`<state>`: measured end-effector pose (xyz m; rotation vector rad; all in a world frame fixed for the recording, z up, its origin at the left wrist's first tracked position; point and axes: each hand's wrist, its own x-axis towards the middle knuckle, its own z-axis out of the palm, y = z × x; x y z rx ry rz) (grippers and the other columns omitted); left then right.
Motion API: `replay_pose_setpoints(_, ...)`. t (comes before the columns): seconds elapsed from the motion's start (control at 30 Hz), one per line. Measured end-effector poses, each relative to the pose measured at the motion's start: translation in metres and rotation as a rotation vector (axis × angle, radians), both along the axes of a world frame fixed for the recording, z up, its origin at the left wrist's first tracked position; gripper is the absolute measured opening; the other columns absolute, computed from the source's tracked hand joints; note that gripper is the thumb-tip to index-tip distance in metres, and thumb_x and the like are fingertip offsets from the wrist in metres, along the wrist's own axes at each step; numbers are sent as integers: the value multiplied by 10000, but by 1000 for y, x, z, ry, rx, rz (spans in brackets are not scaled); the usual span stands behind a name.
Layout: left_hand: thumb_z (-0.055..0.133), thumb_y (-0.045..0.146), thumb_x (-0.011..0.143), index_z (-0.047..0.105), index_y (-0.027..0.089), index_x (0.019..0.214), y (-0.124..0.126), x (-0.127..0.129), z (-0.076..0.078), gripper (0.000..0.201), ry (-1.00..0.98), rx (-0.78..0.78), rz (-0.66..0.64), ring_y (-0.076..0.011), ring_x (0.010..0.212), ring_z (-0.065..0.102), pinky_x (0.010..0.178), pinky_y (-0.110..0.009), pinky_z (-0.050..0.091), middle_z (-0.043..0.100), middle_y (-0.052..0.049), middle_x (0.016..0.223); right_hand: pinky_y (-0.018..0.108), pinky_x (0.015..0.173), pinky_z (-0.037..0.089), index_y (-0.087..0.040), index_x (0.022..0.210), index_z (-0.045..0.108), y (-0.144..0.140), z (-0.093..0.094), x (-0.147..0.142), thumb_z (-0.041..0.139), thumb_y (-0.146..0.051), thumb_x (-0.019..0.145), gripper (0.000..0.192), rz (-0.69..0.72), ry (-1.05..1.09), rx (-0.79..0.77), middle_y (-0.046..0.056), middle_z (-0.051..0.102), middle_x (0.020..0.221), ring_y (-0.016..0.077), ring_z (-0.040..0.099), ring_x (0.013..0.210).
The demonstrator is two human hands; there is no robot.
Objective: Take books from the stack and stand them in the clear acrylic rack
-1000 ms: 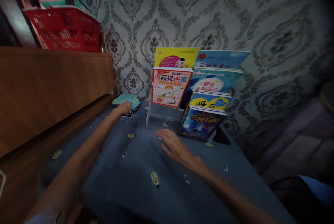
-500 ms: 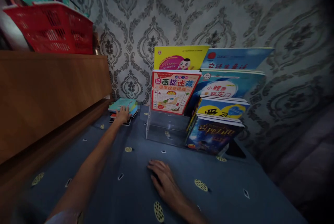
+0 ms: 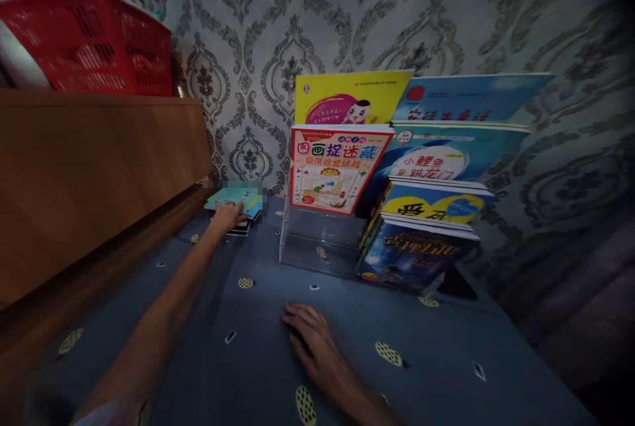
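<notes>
My left hand (image 3: 229, 215) is at the near edge of a small stack of books in the far left corner of the table. Its fingers grip the teal book (image 3: 231, 195) on top; their undersides are hidden. Darker books (image 3: 241, 230) lie beneath it. My right hand (image 3: 310, 333) rests on the blue patterned cloth (image 3: 262, 346), holding nothing, fingers apart and slightly bent. Beyond it stands a clear stepped book rack (image 3: 317, 257). A red picture book (image 3: 337, 171), a yellow book (image 3: 347, 96) and several blue books (image 3: 421, 254) stand upright in it.
A wooden cabinet (image 3: 99, 181) borders the table on the left, with a red plastic basket (image 3: 99, 42) on top. Patterned wallpaper (image 3: 248, 36) covers the wall behind. A dark flat object (image 3: 459, 284) lies beside the rack's right end.
My left hand has drawn back slightly to the near edge of the book stack, its fingers now around the teal book. The right hand stays in place. The view has shifted a little.
</notes>
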<state>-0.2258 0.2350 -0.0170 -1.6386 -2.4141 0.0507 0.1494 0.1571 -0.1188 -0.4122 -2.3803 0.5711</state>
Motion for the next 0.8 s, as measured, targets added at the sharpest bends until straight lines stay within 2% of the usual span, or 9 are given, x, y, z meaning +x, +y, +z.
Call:
replay_pose_setpoints(0.2, 432, 290, 986, 527, 164, 1333, -12, 2, 3, 382, 50, -18, -34, -330, 1161, 595, 1041, -480, 335, 646, -196, 1249, 528, 1046, 529, -240, 1272, 621, 0, 5, 4, 501, -176, 956, 343, 15, -16, 28, 120, 677, 1313, 274, 603, 1271)
replay_pose_setpoints(0.4, 347, 139, 969, 545, 59, 1312, -7, 6, 0, 405, 82, -20, -53, -341, 1141, 620, 994, -460, 370, 657, -260, 1187, 542, 1062, 509, -239, 1248, 636, 2, -2, 2, 504, -169, 949, 334, 10, -30, 1, 119, 676, 1309, 277, 592, 1285)
replay_pose_setpoints(0.53, 379, 149, 975, 541, 38, 1322, -10, 11, -1, 399, 103, -40, -80, -340, 1129, 638, 985, -445, 384, 674, -262, 1162, 534, 1052, 512, -242, 1259, 629, 2, -4, 1, 495, -177, 956, 338, 14, -8, -7, 119, 675, 1308, 275, 590, 1280)
replay_pose_setpoints(0.63, 403, 154, 975, 569, 36, 1283, -22, 18, -3, 368, 127, -60, -99, -338, 1110, 653, 989, -446, 389, 686, -261, 1145, 517, 1051, 511, -223, 1249, 631, 2, 0, 1, 482, -180, 964, 325, 29, 1, 3, 124, 681, 1293, 262, 598, 1261)
replay_pose_setpoints(0.8, 373, 55, 943, 607, 37, 1230, -52, 34, -7, 371, 160, -93, -132, -318, 1025, 694, 1009, -481, 384, 708, -255, 1097, 500, 1041, 512, -205, 1216, 657, 1, 9, -1, 493, -159, 948, 317, 43, -51, -11, 129, 688, 1274, 263, 603, 1242)
